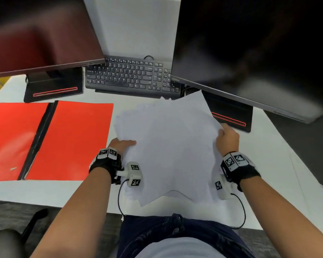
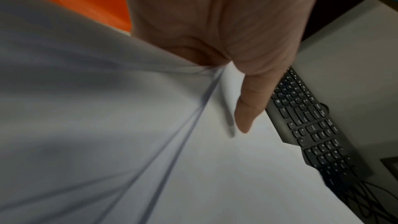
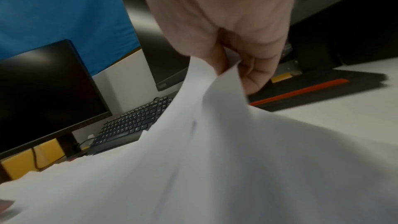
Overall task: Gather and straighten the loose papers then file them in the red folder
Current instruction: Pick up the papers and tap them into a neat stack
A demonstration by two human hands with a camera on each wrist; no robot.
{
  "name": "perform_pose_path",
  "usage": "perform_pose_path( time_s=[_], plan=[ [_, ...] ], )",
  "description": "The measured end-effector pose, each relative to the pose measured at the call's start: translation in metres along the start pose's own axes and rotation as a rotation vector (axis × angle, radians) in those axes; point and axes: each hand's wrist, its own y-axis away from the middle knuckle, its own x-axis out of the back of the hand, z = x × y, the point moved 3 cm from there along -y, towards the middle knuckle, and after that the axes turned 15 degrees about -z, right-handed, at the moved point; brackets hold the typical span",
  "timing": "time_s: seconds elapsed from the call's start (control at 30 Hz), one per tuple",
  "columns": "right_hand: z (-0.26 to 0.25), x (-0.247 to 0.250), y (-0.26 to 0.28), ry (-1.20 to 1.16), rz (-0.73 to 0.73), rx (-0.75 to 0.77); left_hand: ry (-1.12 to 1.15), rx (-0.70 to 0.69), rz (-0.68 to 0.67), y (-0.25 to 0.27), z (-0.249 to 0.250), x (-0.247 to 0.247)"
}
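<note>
A white, flat-topped desk (image 1: 45, 190) carries everything here. An open red folder with a black spine (image 1: 50, 140) lies flat on its left side, a black computer keyboard (image 1: 131, 75) sits at the back in the middle, and two black monitor stand bases with red stripes rest on it, one at the back left (image 1: 53, 88) and one at the right (image 1: 231, 114). Whether the fanned, uneven sheaf of white paper sheets (image 1: 168, 146) in the middle touches the desk cannot be told.
</note>
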Motion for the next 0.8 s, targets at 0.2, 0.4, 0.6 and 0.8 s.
perform_pose_path(
  time_s=[0.2,0.4,0.6,0.8],
  plan=[
    [-0.028,-0.005,-0.039,0.172,-0.212,-0.014,-0.036,0.033,0.033,-0.005,0.006,0.002],
    [-0.049,-0.018,-0.057,0.188,-0.338,-0.018,-0.062,0.029,-0.009,-0.048,-0.013,0.017],
    [-0.04,-0.04,-0.052,0.018,-0.308,-0.258,0.028,-0.018,-0.032,-0.017,0.003,0.01],
    [-0.011,-0.06,-0.025,-0.292,-0.469,-0.464,0.199,-0.053,-0.076,-0.02,-0.002,0.004]
  ],
)
